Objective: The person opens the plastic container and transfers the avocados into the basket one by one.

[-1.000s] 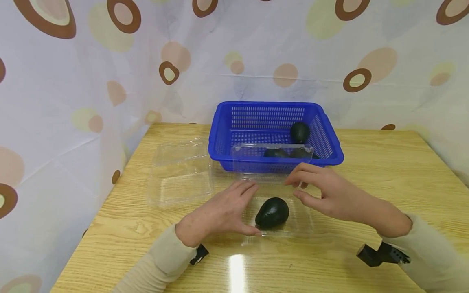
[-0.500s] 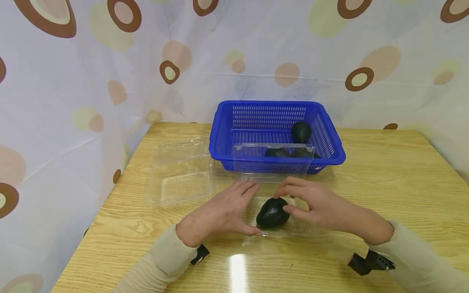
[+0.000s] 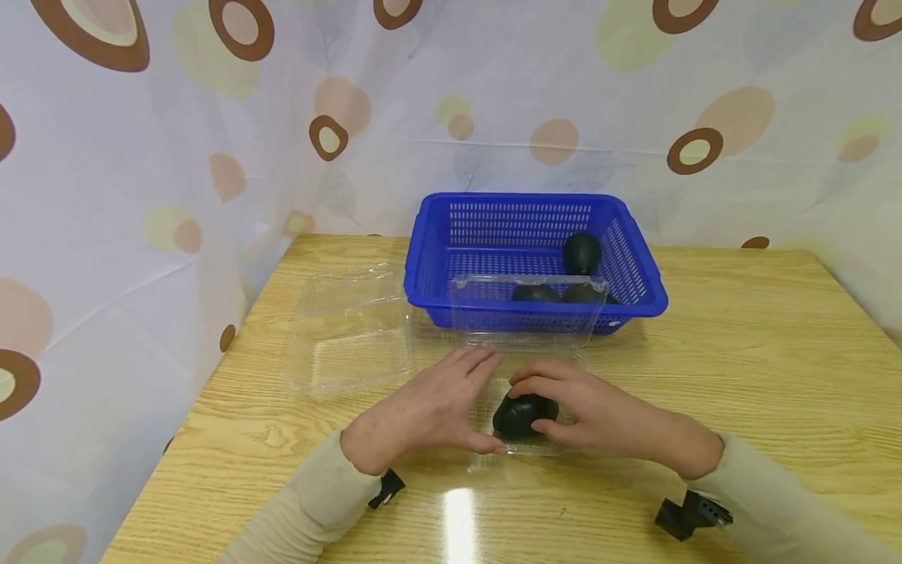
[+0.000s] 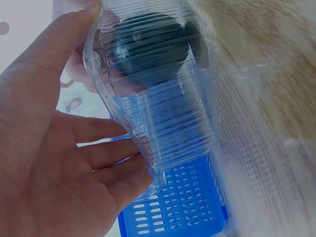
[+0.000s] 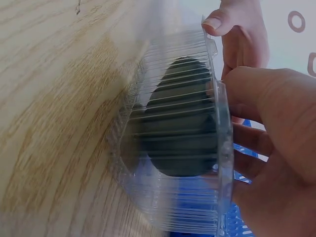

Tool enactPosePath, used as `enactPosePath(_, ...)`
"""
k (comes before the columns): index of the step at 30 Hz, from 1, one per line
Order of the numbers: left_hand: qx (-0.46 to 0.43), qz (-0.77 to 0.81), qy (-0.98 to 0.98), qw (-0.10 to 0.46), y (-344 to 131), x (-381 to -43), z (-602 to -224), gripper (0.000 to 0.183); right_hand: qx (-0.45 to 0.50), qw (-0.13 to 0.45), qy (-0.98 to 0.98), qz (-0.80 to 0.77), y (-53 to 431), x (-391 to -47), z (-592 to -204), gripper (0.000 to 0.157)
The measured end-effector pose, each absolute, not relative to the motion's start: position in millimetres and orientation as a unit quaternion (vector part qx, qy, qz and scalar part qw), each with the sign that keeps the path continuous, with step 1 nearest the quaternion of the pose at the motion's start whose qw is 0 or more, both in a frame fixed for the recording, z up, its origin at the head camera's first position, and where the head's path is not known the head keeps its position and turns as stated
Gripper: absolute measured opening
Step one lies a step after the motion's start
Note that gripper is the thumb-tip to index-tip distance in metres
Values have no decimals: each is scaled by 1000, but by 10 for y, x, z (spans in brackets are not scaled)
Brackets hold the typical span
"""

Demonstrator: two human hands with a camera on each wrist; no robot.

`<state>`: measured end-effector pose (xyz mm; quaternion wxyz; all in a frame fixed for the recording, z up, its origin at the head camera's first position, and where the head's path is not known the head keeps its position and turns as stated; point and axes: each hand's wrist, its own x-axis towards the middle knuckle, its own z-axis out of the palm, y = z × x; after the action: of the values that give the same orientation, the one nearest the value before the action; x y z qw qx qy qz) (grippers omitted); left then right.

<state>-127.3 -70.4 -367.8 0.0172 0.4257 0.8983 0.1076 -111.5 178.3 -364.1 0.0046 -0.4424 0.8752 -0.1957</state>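
A dark green avocado [image 3: 520, 418] lies in the base of a clear plastic clamshell container [image 3: 521, 450], whose lid [image 3: 486, 301] stands raised behind it. My left hand [image 3: 433, 407] holds the container's left end, thumb at the front corner and fingers at the back. My right hand [image 3: 592, 407] grips the avocado from the right, thumb in front and fingers over its far side. In the left wrist view the container's ribbed wall [image 4: 173, 118] shows between thumb and fingers. Through the container, the right wrist view shows the avocado [image 5: 180, 118].
A blue perforated basket [image 3: 423, 266] stands behind the container with several avocados, one of them [image 3: 582, 253] at its back right. Another open clear clamshell container [image 3: 359, 360] lies to the left. Wooden table [image 3: 747, 352] runs up to a patterned cloth backdrop.
My right hand has come in leftward and down from above the container's right side onto the avocado, and its fingers now close round it. The left hand has stayed at the container's end.
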Motion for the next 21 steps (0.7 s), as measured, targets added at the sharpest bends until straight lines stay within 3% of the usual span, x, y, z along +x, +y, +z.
enactPosePath(11,431,103,896,17,-705,-1275,-3675,109,-432,30,879,-199,1767,-1127,-3715,44)
enactPosePath(21,430,106,897,18,-708,-1275,-3677,109,-426,101,871,-224,1727,-1153,-3714,48)
